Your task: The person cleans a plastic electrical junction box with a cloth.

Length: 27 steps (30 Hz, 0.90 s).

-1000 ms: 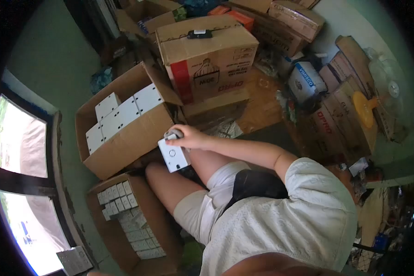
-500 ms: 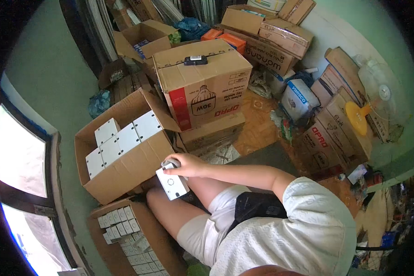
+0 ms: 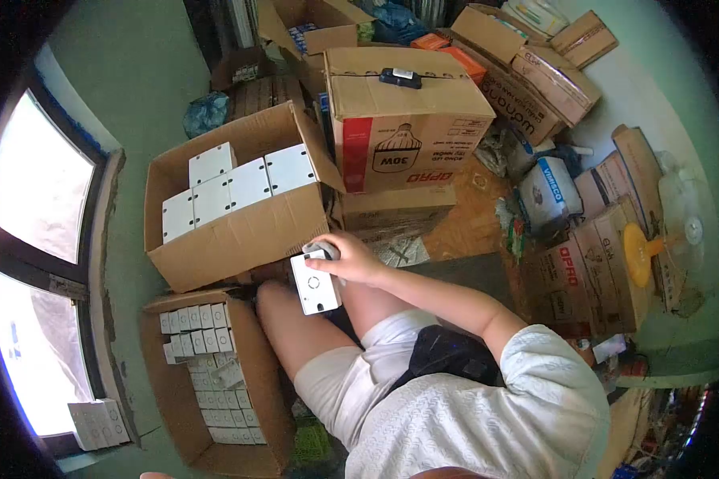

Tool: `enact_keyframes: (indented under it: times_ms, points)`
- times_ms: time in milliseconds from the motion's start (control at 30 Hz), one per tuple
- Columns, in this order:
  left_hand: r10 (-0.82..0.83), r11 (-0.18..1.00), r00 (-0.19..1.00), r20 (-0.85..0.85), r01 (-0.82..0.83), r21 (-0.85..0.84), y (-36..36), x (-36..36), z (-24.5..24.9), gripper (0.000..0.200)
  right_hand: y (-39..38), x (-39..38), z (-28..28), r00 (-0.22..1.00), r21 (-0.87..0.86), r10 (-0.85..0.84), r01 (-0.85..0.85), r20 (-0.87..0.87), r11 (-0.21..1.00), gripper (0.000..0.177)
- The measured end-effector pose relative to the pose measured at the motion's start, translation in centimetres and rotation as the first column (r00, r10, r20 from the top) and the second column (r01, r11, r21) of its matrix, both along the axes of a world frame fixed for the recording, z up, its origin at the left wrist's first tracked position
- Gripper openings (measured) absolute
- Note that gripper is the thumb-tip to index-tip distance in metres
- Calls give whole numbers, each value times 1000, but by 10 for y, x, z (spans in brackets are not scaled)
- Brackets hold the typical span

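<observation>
My right hand (image 3: 350,257) is closed around one end of a white rectangular box (image 3: 315,283) with a ring mark and dark spots, held over my thighs. Something grey and soft-looking (image 3: 322,248) is in the same grip. Ahead, a large open carton (image 3: 244,249) holds several bigger white boxes (image 3: 248,185). By my knee stands a second open carton (image 3: 268,407), packed with rows of small white boxes (image 3: 224,399). Of my left hand (image 3: 156,476), only a sliver of skin shows at the bottom edge, its fingers hidden.
A tall bulb carton (image 3: 423,120) stands beyond the large carton, with a black device (image 3: 400,77) on top. More cartons (image 3: 587,267) and a yellow fan (image 3: 639,254) are at the right. At left is a window (image 3: 44,176), with white boxes (image 3: 98,424) on its ledge.
The view has shifted, bringing more of the lower carton and the boxes on the ledge into sight. My right hand still grips the white box, now more upright. A sliver of skin appears at bottom left.
</observation>
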State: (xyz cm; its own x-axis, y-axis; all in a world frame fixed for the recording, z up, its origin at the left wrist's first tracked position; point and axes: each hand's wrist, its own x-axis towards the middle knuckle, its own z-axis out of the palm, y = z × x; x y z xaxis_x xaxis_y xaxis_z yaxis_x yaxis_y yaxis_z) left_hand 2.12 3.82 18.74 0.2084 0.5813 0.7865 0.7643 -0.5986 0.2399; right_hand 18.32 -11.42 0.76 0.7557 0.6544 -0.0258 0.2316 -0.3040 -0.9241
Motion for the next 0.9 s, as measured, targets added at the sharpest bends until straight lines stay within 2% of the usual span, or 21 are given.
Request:
enact_keyframes:
  times_ms: [67,167,267,333,533,600,633,700,767,800,900]
  points:
    - [-51,998,999,13,52,-22,-5,0,-3,48,-5,0,-9,999,4,-12,12,34,1000,51]
    - [-122,992,992,27,123,-34,-4,-4,-9,50,-1,7,-28,995,109,-19,29,-95,994,55]
    - [-194,979,980,49,196,-48,-7,-3,-12,51,-2,7,-24,987,117,-25,43,-156,992,55]
    - [-236,969,968,88,241,-52,-9,4,-13,52,-2,8,-7,966,196,8,44,-259,980,54]
    - [-363,923,912,191,380,-59,-21,23,-21,54,-1,9,8,968,176,-32,77,-247,981,50]
    - [-402,903,896,188,422,-79,-25,19,-28,55,0,6,7,965,207,-29,85,-259,975,50]
    - [-415,896,891,186,436,-90,-28,16,-32,56,2,12,-10,979,216,-33,77,-201,973,51]
    - [-437,880,887,148,456,-135,-31,0,-41,56,0,6,11,937,251,-11,105,-349,962,49]
    - [-466,855,876,124,482,-193,-39,-17,-52,57,-2,7,13,956,194,-72,131,-285,972,49]
    - [-463,851,876,135,482,-208,-41,-22,-55,58,-2,7,14,950,258,-51,134,-307,957,50]
    - [-447,858,881,153,471,-206,-37,-33,-59,59,-1,8,22,956,303,-80,168,-283,938,48]
